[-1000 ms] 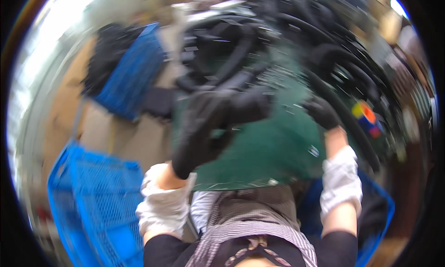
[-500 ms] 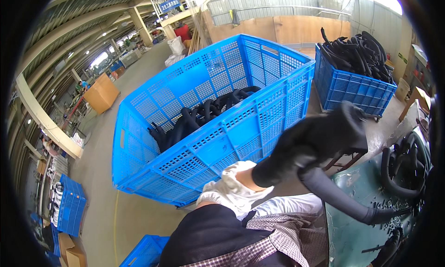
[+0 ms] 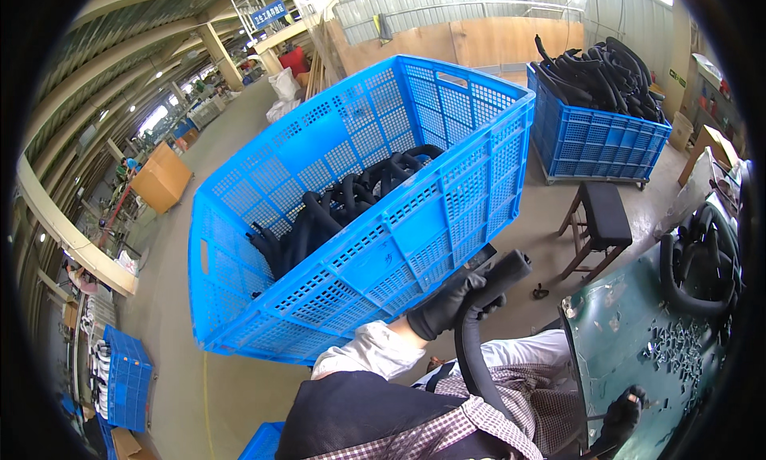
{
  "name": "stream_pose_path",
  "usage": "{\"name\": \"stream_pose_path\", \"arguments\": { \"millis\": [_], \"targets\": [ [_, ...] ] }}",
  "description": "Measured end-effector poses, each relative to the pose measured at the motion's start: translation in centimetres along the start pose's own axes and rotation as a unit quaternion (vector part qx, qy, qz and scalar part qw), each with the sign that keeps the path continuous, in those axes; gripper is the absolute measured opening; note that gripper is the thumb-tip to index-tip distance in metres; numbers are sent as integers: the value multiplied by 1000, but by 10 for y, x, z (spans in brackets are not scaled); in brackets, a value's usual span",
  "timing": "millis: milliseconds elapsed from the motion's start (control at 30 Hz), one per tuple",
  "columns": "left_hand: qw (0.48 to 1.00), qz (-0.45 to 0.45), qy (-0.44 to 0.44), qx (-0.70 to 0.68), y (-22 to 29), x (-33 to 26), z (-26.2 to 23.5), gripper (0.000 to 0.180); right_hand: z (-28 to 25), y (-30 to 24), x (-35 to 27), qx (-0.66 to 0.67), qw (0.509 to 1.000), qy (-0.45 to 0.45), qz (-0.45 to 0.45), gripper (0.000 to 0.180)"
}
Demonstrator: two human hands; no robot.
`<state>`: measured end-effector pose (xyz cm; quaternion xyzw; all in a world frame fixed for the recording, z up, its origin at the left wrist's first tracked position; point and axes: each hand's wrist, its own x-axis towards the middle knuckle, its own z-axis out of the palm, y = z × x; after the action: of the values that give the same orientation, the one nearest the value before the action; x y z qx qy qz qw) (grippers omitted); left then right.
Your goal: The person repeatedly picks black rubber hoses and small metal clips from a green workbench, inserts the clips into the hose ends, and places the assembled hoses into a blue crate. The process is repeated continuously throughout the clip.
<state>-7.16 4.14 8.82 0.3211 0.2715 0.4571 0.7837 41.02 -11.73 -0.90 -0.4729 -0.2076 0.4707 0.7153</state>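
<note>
Head view: left hand (image 3: 448, 304), in a black glove, fingers wrapped tight around a black rubber hose (image 3: 477, 324) near its upper end. The hose end sticks up and right past the fist, just beside the near wall of the big blue crate (image 3: 399, 244); the rest of the hose curves down toward the person's chest and goes behind the checked apron (image 3: 479, 424). White sleeve (image 3: 363, 352) covers the left forearm.

Right hand (image 3: 618, 416), also black-gloved, sits low right at the near edge of the green table (image 3: 630, 340). Fingers look curled, but whether they grip anything cannot be told, too small and dark.

The big blue crate is tilted, open side facing up and right, with a heap of black hoses (image 3: 343, 205) lying in its lower part. It fills the middle of the scene, left of and beyond the left hand.

Far right, a second blue crate (image 3: 598, 141) stands upright, piled over the rim with more black hoses. Nearer, between it and the table, a dark wooden stool (image 3: 598, 221). On the table: scattered small metal clips (image 3: 678, 344) and a coil of black hose (image 3: 702, 268) at the far right. Far left, a cardboard box (image 3: 159, 177) on the concrete floor; small blue crate (image 3: 128, 376) stacked low left.
</note>
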Motion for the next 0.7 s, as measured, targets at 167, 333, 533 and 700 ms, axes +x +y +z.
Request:
{"name": "stream_pose_path", "arguments": {
  "millis": [167,333,533,700],
  "targets": [
    [994,17,9,106,-9,-5,-8,40,-14,-24,-63,-225,937,-67,-257,17],
    [981,-24,-12,190,-31,-10,-36,43,59,-51,-91,-279,932,-176,-150,11],
    [978,-53,-70,-189,-72,-47,-30,54,87,-45,-97,-237,957,-139,-97,13],
    [969,-30,-35,-243,-90,-25,-36,45,77,-41,-98,-200,965,-140,-98,15]
  ]
}}
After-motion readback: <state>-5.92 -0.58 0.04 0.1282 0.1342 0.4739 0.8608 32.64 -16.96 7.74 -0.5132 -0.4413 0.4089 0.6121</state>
